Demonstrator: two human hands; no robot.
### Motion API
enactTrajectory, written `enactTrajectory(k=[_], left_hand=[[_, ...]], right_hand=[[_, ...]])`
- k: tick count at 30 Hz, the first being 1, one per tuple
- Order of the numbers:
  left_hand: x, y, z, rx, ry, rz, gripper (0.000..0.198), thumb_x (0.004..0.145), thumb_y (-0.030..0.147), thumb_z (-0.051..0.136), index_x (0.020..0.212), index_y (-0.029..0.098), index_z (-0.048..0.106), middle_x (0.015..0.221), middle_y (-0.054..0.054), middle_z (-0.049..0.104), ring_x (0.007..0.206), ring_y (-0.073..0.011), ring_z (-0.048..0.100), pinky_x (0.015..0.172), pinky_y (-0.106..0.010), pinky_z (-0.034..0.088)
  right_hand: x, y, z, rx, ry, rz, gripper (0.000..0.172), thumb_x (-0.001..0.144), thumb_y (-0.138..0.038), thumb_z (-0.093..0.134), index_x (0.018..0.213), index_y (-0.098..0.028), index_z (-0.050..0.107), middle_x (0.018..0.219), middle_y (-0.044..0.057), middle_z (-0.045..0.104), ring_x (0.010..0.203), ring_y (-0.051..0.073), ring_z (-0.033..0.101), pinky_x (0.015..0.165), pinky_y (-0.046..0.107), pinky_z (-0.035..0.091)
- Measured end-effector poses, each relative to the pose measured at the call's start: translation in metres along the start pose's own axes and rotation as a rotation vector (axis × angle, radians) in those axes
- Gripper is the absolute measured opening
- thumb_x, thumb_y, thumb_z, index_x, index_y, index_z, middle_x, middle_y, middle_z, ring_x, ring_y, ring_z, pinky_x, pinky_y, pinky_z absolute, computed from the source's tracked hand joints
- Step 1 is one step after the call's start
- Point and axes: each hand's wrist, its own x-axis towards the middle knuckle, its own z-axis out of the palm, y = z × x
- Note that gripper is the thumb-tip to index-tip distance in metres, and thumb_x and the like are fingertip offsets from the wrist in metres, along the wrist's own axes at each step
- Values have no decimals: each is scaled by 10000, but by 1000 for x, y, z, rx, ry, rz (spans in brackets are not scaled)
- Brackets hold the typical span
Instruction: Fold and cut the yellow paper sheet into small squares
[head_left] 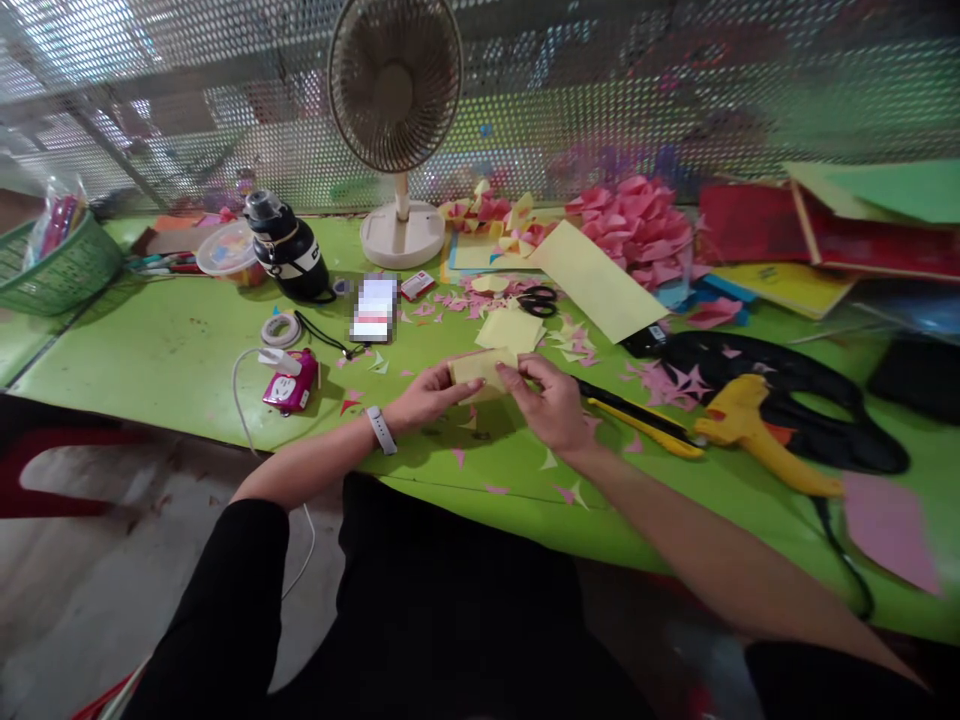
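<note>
Between my two hands is a small piece of pale yellow paper (pixel 484 370), held just above the green table's front part. My left hand (pixel 435 395) pinches its left end, thumb on top. At the right end, the thumb and fingers of my right hand (pixel 551 400) are closed on the same paper. Just beyond lies a stack of yellow paper squares (pixel 510 330), partly covered by the held piece. Black-handled scissors (pixel 538 300) rest behind that stack. A yellow-and-black utility knife (pixel 641 420) lies to the right of my right hand.
A yellow glue gun (pixel 765 430) lies at right near pink paper (pixel 892 530). Pink folded pieces (pixel 637 230) are heaped behind. At left stand a black bottle (pixel 285 245), a phone (pixel 374 307), tape (pixel 281 330) and a pink power socket (pixel 291 385). A fan (pixel 401 235) stands at the back.
</note>
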Motion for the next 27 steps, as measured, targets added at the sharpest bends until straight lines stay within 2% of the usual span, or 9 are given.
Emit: enactTrajectory(k=[8,14,18,23,27], left_hand=[[2,-1,-1,48,-37,-12,931,750,647,896,1490,175,589,1095,-92,772,691,-100,687,670,-251,568],[0,-2,-2,62,-31,-39,873,810,592,868,1524,183,578,1063,-84,758,706,-125,684,689,-277,586],[-3,0,0,68,-14,-52,815,833,576,845,1509,195,595,1003,-62,752,706,-139,692,701,-288,584],[-3,2,2,59,-3,-47,768,822,549,866,1461,197,628,1039,-57,751,728,-124,684,713,-270,573],[-3,1,1,79,-8,-44,739,837,553,856,1435,178,638,1034,-54,744,724,-112,682,700,-257,566]], right_hand=[[0,2,0,-42,-20,-10,488,953,-671,647,703,-254,605,812,51,698,750,209,642,585,343,570],[-1,0,0,21,-30,37,511,916,-714,668,697,-258,595,760,28,639,669,185,586,551,332,547],[-2,0,0,43,-44,86,514,905,-739,660,711,-268,593,762,29,630,663,191,576,517,331,530],[-1,2,1,34,-47,70,512,912,-732,655,706,-270,577,816,40,671,733,207,610,614,367,579],[-1,2,1,33,-41,62,510,910,-743,652,725,-270,602,831,47,682,728,211,609,591,364,569]])
